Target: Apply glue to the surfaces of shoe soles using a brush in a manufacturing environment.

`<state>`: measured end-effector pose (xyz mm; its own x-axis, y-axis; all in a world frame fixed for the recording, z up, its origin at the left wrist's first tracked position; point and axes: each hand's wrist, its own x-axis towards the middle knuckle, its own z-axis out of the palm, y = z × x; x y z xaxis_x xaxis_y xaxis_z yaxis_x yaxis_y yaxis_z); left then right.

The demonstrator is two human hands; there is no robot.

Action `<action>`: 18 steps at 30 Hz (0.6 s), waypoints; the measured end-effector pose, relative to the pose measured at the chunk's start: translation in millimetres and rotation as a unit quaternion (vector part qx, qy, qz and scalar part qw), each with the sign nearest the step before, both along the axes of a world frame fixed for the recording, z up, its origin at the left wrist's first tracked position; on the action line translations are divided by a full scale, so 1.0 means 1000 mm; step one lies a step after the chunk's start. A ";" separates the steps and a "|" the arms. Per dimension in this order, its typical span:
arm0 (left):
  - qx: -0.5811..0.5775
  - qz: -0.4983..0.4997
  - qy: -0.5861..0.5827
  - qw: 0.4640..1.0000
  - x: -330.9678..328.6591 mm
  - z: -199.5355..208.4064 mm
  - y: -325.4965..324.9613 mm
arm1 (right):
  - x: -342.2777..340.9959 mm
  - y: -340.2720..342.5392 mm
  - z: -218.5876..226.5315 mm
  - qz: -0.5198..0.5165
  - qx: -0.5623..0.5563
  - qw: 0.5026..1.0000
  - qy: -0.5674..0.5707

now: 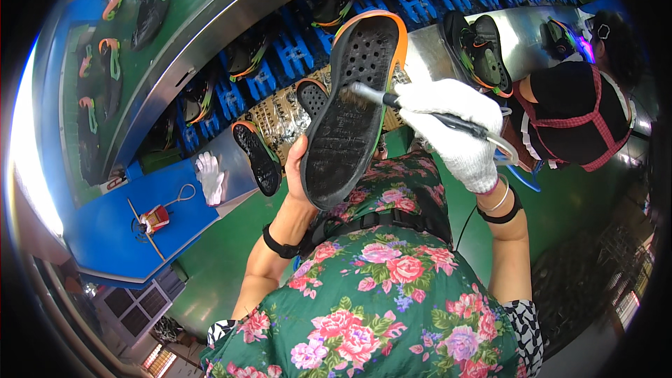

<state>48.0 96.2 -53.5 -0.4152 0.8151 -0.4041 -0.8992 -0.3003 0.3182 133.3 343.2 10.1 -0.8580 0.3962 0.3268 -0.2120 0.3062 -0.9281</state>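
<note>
A black shoe sole (339,143) with an orange and green rim stands upright in front of me, its inner face toward me and its round holes near the top. My left hand (297,171) is bare and grips the sole by its lower left edge; the fingers behind it are hidden. In a white knit glove, my right hand (451,129) is closed around a brush (369,94) with a dark handle. The pale bristles touch the inner face of the sole, just below the holes. Two more soles, one on the left (256,158) and one behind (312,96), lie at the bench edge.
Behind the sole runs a line with blue racks (292,56) carrying more soles. A metal-edged green shelf (183,24) holds others at the upper left. A white glove (210,178) lies beside a blue tabletop (105,217). Another person (570,112) is at the right.
</note>
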 end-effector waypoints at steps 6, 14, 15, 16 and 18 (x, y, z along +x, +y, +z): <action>0.066 0.045 -0.043 0.996 -0.003 0.005 0.011 | -0.004 -0.006 -0.002 0.018 0.307 0.948 0.088; 0.164 0.033 -0.001 0.986 -0.022 0.014 0.016 | 0.026 0.009 0.000 0.096 -0.155 0.981 0.071; 0.079 0.045 0.044 0.995 -0.024 0.021 0.010 | 0.036 0.013 0.003 0.057 -0.255 0.965 0.010; 0.136 0.007 0.091 0.986 -0.038 0.023 0.010 | 0.037 0.010 0.004 -0.013 -0.294 0.955 0.044; 0.193 -0.004 0.166 0.967 -0.055 0.052 0.031 | 0.040 0.012 0.008 -0.052 -0.350 0.934 0.050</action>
<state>-6.6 127.4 -1.9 -0.4622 0.8826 0.0861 -0.7695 -0.4474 0.4558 173.3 355.1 18.6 -0.7815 0.6230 0.0327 -0.3112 -0.3438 -0.8860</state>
